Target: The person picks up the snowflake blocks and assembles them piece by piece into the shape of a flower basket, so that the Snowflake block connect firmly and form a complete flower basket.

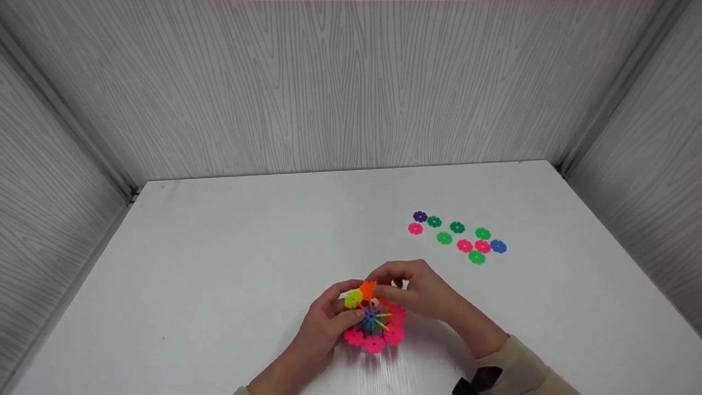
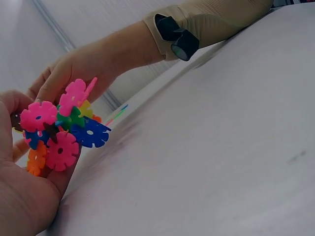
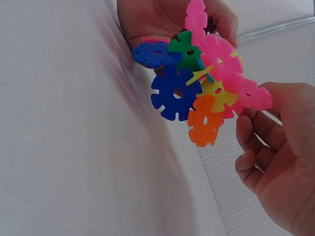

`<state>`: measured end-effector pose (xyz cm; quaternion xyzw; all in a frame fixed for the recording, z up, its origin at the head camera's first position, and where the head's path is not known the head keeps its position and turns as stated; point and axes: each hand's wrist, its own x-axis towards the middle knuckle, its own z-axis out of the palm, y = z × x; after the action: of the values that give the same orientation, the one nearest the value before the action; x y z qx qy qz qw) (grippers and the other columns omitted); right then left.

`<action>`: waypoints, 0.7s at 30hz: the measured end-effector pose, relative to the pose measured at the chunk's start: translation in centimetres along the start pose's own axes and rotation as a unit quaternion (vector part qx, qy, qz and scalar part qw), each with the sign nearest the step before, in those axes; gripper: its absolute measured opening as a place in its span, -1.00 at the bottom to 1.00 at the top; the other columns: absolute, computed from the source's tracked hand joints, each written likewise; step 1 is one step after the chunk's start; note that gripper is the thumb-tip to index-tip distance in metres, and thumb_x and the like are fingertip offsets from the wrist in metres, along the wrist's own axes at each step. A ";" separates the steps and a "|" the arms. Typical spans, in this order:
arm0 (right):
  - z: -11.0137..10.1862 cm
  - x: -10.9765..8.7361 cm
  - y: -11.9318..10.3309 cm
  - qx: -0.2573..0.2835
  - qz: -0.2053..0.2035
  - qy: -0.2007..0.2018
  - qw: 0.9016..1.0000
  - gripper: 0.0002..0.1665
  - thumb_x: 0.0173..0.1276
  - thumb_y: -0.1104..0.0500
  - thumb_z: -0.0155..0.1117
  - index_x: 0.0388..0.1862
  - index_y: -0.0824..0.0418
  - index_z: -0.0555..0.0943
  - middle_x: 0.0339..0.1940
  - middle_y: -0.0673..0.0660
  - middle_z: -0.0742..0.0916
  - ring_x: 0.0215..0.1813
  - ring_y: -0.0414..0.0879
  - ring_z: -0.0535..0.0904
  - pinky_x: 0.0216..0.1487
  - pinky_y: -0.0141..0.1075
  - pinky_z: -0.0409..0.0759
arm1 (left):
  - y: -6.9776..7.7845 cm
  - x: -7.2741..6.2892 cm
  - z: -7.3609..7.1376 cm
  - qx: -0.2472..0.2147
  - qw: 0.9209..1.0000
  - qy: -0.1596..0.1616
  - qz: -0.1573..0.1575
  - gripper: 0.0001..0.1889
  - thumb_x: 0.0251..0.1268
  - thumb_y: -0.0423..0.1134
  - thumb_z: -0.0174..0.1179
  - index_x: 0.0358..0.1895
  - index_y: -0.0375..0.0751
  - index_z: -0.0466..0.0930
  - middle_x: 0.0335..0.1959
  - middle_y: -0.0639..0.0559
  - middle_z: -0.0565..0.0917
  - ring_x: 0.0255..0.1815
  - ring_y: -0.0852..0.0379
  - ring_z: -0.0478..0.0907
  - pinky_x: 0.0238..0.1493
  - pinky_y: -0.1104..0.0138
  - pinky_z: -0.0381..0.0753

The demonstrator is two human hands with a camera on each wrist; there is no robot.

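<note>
A rounded cluster of slotted plastic snowflake discs (image 1: 374, 344) is held over the table near its front, with pink, orange, yellow and blue pieces fitted together. My left hand (image 1: 323, 325) grips the cluster from its left side, thumb over the front. At the top of the cluster, my right hand (image 1: 425, 293) pinches an orange disc (image 1: 368, 289) between thumb and forefinger. Blue discs (image 3: 177, 93) and a green disc (image 3: 189, 51) show on the cluster's underside in the right wrist view. The right hand's other fingers (image 3: 251, 132) curl loosely below the cluster's edge.
Loose snowflake discs lie flat on the white table (image 1: 230, 263) at the back right, among them a purple disc (image 1: 420, 216), a blue disc (image 1: 498, 246) and several green and pink ones. Grey wood-grain panels (image 1: 340, 88) close off the back and sides.
</note>
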<state>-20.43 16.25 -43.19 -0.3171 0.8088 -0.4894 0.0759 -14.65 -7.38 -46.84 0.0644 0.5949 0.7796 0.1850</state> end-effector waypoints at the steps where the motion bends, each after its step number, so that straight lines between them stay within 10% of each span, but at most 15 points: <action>1: -0.1 0.0 0.0 0.001 0.002 0.005 1.000 -0.79 0.55 0.05 0.39 0.09 -0.08 0.81 -0.14 -0.11 0.82 -0.18 -0.06 0.65 -0.18 -0.33 0.61 | 0.0 0.0 0.0 0.005 1.000 0.001 0.002 -0.39 0.45 -0.27 0.31 0.51 -0.19 0.38 0.28 -0.19 0.63 0.25 -0.05 0.61 0.27 0.23 0.65; 10: -4.6 1.3 3.7 -0.015 0.085 0.165 0.983 -0.74 0.55 0.11 0.39 0.14 0.12 0.76 0.03 0.18 0.79 -0.06 0.09 0.73 -0.09 -0.21 0.78 | -0.2 0.2 0.0 0.000 0.999 0.035 0.010 -0.45 0.47 -0.31 0.23 0.49 -0.21 0.44 0.38 -0.17 0.56 0.30 -0.03 0.55 0.33 0.25 0.60; 21: -7.3 3.9 8.3 -0.072 0.219 0.154 0.961 -0.47 0.56 0.13 0.36 0.47 0.08 0.56 0.37 0.15 0.64 0.16 0.08 0.64 0.12 -0.21 0.73 | 0.0 0.2 0.0 0.011 0.999 0.048 0.006 -0.48 0.49 -0.30 0.22 0.47 -0.19 0.45 0.41 -0.15 0.55 0.34 -0.03 0.54 0.36 0.27 0.57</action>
<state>-30.26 22.05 -45.68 -0.0579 0.8933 -0.4446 0.0324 -14.79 -7.32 -46.87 0.0320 0.6115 0.7761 0.1510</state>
